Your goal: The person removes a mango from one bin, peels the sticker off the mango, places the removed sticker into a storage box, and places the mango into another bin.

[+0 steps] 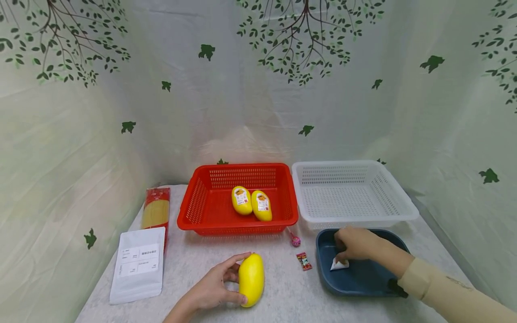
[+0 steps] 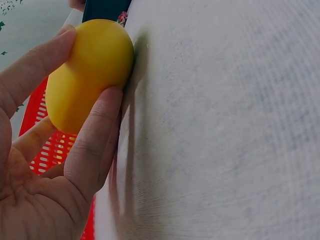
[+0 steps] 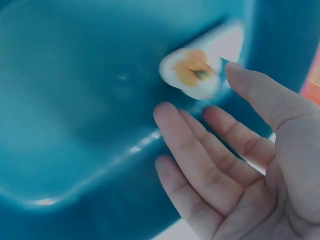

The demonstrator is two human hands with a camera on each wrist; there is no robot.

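My left hand (image 1: 218, 285) grips a plain yellow mango (image 1: 251, 280) at the front of the table, thumb at its near end and fingers at the far end. In the left wrist view, the mango (image 2: 90, 75) sits between thumb and fingers, close to the tabletop. My right hand (image 1: 357, 244) reaches down into a dark blue tray (image 1: 371, 280). Beneath its fingertips is a white label (image 1: 339, 264). The right wrist view shows an orange fruit print on the label (image 3: 195, 70), slightly blurred; the thumb tip overlaps its edge while the other fingers are loosely extended.
A red basket (image 1: 238, 231) holds two labelled mangoes (image 1: 251, 204). Right of it stands a white basket (image 1: 355, 220). A lollipop (image 1: 295, 241) and a wrapped candy (image 1: 304, 261) lie left of the tray. At left, a white pouch (image 1: 139, 287) overlaps a red-and-clear noodle pack (image 1: 156, 208).
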